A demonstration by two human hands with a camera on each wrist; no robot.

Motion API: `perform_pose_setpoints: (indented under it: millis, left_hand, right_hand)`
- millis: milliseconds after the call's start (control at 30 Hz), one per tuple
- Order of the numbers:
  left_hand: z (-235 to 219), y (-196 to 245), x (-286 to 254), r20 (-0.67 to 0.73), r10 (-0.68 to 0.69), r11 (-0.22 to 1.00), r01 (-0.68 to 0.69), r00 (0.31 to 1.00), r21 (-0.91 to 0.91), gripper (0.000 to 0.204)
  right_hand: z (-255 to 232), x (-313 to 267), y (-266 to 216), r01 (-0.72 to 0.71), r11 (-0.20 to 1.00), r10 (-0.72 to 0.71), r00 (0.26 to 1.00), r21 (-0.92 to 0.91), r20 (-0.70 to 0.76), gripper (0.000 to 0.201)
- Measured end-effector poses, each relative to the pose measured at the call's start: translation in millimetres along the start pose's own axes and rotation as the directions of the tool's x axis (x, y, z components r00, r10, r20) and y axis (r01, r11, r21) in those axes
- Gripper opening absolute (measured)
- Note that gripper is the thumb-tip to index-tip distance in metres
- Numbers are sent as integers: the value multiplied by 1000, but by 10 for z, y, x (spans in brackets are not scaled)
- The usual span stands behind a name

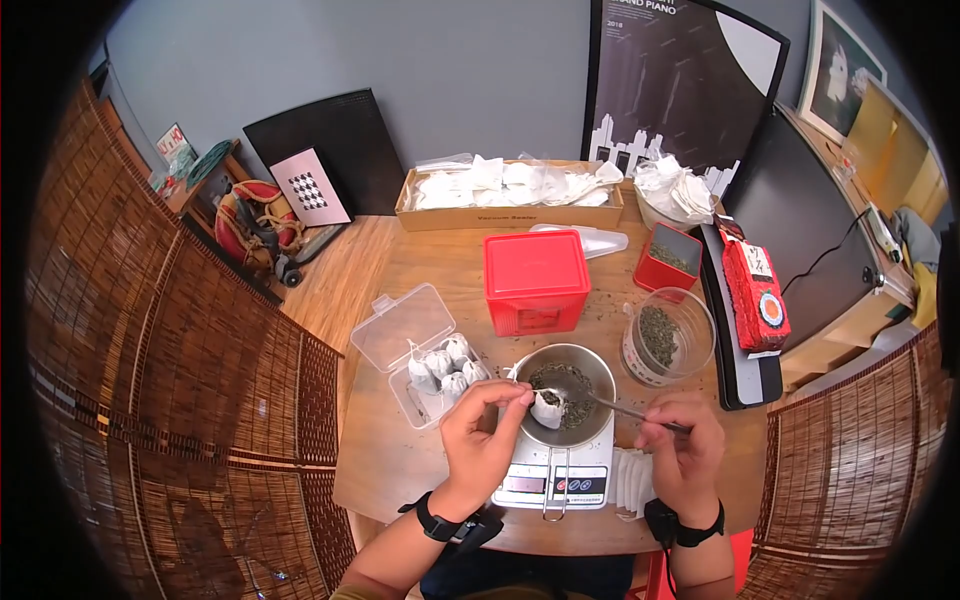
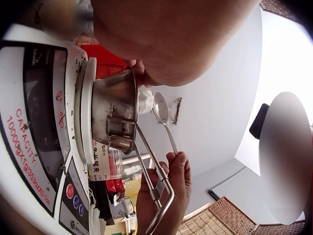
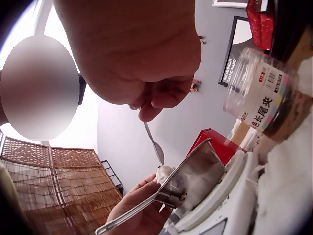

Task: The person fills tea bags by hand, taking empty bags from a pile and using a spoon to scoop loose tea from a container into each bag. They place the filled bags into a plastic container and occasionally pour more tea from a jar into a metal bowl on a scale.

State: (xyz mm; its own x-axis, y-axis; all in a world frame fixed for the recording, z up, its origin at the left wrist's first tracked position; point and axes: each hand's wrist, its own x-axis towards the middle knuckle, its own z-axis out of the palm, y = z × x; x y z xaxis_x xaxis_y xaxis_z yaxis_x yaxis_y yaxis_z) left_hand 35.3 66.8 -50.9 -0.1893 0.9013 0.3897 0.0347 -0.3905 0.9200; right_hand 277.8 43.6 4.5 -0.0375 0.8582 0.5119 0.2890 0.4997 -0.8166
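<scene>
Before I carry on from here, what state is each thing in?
Drawstring pouch: open, leaves showing, pinched by left hand
Spoon: held by right hand
Metal cup: upright on scale, leaves inside
Digital scale: reading illegible
Large red container: lidded
Small red tin: open, leaves inside
Clear jar: open, leaves inside
Clear plastic box: open, filled pouches inside
Cardboard box: open, filled

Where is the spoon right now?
In the head view, the spoon is pinched in the right hand, extending leftward over the steel bowl, its tip close to the small white bag in the left hand.
</scene>
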Motion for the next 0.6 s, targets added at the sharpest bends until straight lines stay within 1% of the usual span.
perform_pose_setpoints:
  millis: [33, 167, 233, 267, 333, 367, 433, 567, 600]
  left_hand:
    - [1, 4, -1, -1, 0, 1000, 0, 1000, -7, 14]
    - [2, -6, -7, -2, 1, 999, -1, 1000, -42, 14]
    - [-1, -2, -10, -2, 5, 999, -5, 1000, -47, 14]
    - [-1, 0, -10, -1, 8, 999, -8, 1000, -53, 14]
    - [13, -2, -15, -12, 10, 998, -11, 1000, -65, 16]
    - [10, -3, -16, -28, 14, 997, -16, 1000, -72, 18]
    - [3, 24, -4, -21, 20, 999, -20, 1000, -47, 16]
    - [3, 27, 2, -17, 21, 1000, -21, 1000, 2, 15]
    - [-3, 23, 1, -18, 22, 1000, -22, 1000, 3, 15]
  right_hand:
    - [-6, 15, -12, 66, 995, -64, 997, -68, 37, 16]
    - [19, -16, -3, 102, 992, -103, 995, -76, -16, 19]
    - [22, 10, -14, 122, 987, -118, 992, -102, 42, 18]
    - [27, -5, -16, 120, 987, -116, 992, -103, 39, 18]
    - [24, -46, -12, 71, 996, -72, 997, -51, -20, 16]
    - [35, -56, 10, 71, 996, -72, 997, -50, -19, 16]
    - [66, -73, 57, 75, 997, -76, 994, -7, -75, 13]
    - [29, -62, 53, 100, 995, -101, 994, -23, -49, 13]
    - [49, -86, 76, 74, 997, -75, 995, -18, -73, 13]
